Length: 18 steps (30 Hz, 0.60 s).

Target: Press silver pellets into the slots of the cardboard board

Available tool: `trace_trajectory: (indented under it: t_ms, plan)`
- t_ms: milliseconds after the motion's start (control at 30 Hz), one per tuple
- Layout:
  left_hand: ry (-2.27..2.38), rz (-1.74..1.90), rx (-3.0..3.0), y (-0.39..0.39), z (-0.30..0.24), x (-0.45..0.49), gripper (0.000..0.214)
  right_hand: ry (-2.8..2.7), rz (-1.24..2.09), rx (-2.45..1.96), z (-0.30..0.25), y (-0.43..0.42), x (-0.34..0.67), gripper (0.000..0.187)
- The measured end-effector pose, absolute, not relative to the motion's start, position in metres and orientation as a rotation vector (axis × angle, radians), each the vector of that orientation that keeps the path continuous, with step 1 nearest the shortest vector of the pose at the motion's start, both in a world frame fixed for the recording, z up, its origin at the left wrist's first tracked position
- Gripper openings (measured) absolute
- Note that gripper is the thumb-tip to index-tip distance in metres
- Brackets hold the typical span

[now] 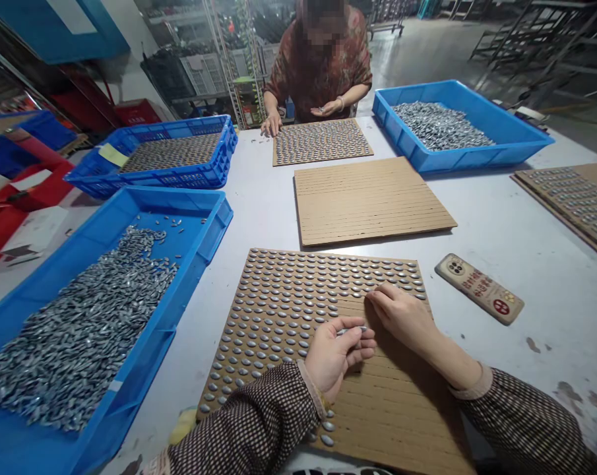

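"How do the two hands stand, near the front edge of the surface [261,204]?"

"The left hand [330,353] is loosely curled, thumb over fingers, holding a few small oval metal pieces [361,328]; the right hand [400,313] is narrow, its fingertips bunched and lowered to the slotted cardboard sheet [397,402]; whether they grip a piece, I cannot tell."

"And where is that sheet?"

"Flat by the near edge; rows of ovals fill its left part and far side; the near right part shows bare slots."

"What lies around it?"

"Toward the left edge, a blue plastic tray [194,277] heaped with loose pieces; just beyond the sheet, plain corrugated cardboard [367,198]; to the right, a phone in a patterned case [479,288]; at the far edge, a co-worker [322,79], one hand at the corner of a filled sheet [322,159], the other palm up."
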<state>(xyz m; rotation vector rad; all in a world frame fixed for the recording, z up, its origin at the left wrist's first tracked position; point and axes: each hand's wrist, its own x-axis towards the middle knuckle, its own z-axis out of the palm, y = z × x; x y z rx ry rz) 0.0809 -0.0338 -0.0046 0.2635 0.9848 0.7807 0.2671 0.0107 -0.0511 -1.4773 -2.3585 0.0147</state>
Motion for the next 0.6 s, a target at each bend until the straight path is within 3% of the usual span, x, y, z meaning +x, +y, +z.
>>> trace_trajectory:
  t_ms: [267, 600]
  plan:
    - [0.989, 0.824, 0.342, -0.032, -0.009, 0.082, 0.034, -2.034, 0.782, -1.159, -0.012, -0.027, 0.26, 0.016]
    - [0.966, 0.808, 0.279, -0.018, 0.005, 0.087, 0.018, -2.028, 0.541, -1.226, -0.027, -0.028, 0.28, 0.013]
